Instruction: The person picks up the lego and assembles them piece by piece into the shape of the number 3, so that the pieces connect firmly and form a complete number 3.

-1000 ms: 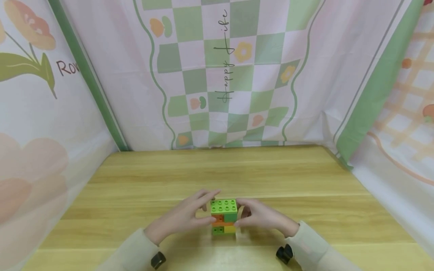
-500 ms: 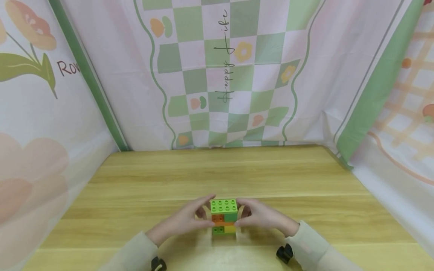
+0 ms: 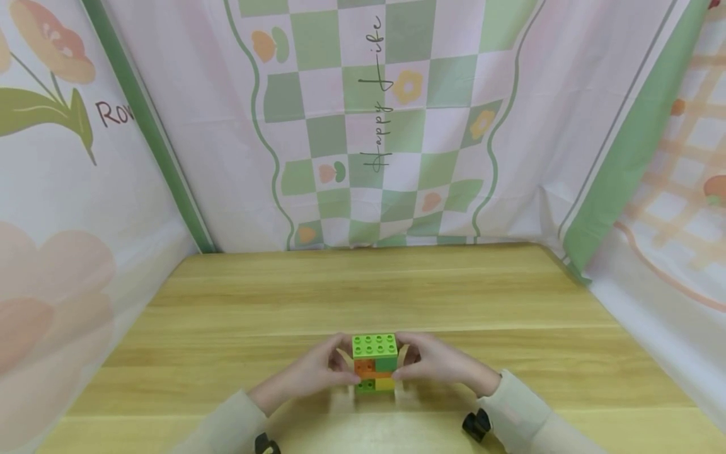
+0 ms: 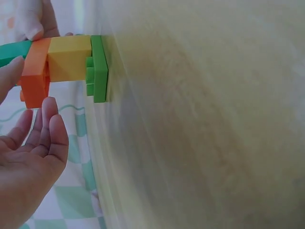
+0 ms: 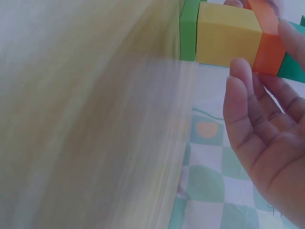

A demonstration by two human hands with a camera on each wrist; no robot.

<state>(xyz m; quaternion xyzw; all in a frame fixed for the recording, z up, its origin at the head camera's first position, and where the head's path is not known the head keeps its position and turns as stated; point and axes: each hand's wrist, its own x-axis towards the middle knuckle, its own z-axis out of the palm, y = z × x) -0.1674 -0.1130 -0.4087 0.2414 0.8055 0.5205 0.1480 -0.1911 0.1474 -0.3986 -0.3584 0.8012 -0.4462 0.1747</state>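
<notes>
A stack of toy building blocks (image 3: 374, 345) stands upright on the wooden table, topped by a light green studded piece. Below that, the head view shows an orange block beside a dark green block (image 3: 386, 364), then an orange layer. A yellow block (image 4: 69, 58) sits lower, on a flat green base piece (image 4: 100, 71). My left hand (image 3: 317, 367) holds the stack's left side, its thumb at the orange layer. On the opposite side my right hand (image 3: 435, 359) grips the stack, thumb in front and index finger behind. Other fingers are curled loosely beneath the orange layer (image 5: 269, 40) in the right wrist view.
The wooden table (image 3: 368, 287) extends behind the stack to a checked, printed cloth (image 3: 374, 126). Cloth walls also rise at left and right. A black wrist device (image 3: 476, 425) shows at the right sleeve, another (image 3: 266, 444) at the left.
My left hand has closed in on the stack's left side; its index finger came down from above the top edge to behind it. The right hand and stack look unmoved.
</notes>
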